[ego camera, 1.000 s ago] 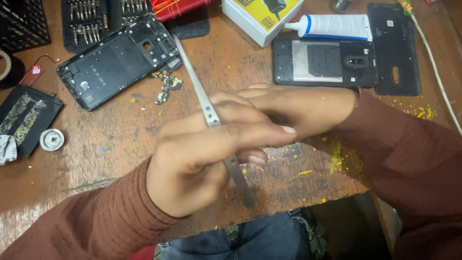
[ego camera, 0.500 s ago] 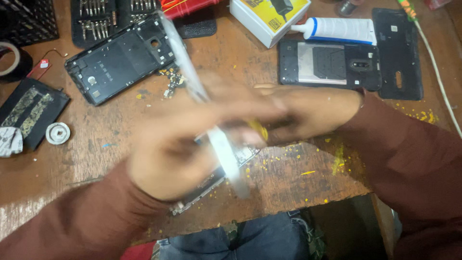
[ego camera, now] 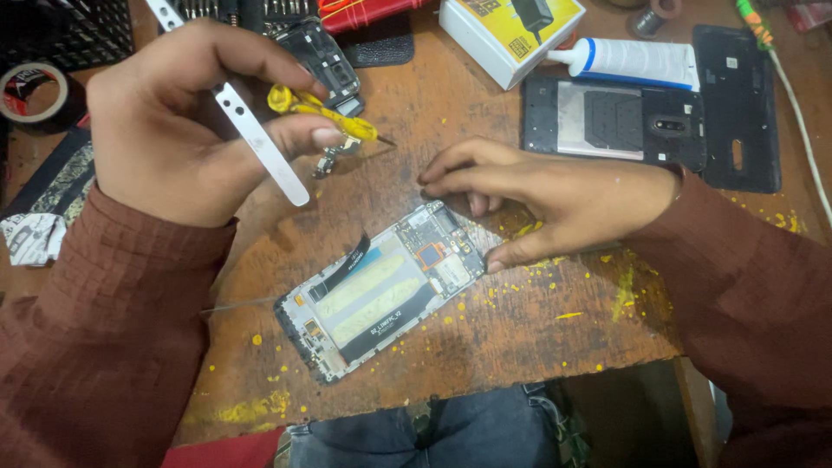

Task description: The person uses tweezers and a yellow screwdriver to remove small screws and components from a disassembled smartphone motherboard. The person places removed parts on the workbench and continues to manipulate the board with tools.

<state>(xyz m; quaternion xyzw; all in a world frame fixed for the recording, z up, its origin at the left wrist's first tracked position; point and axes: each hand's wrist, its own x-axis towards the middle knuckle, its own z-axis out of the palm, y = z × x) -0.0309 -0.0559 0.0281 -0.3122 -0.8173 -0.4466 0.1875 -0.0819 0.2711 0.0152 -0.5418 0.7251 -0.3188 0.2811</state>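
While hands (ego camera: 364, 165) work, glue tube (ego camera: 637, 62), box (ego camera: 498, 35) behind.

An opened phone frame (ego camera: 381, 290), circuit boards bared, lies flat, slanting toward two o'clock; metal tweezers (ego camera: 251, 130) and yellow screwdriver (ego camera: 325, 115) sit raised at ten o'clock.

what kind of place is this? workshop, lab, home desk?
Most likely a small phone repair bench. An opened phone frame with bare circuit board lies on the worn, paint-flecked wooden table; the left hand holds white tweezers and a yellow-handled screwdriver; a detached black back cover lies nearby.
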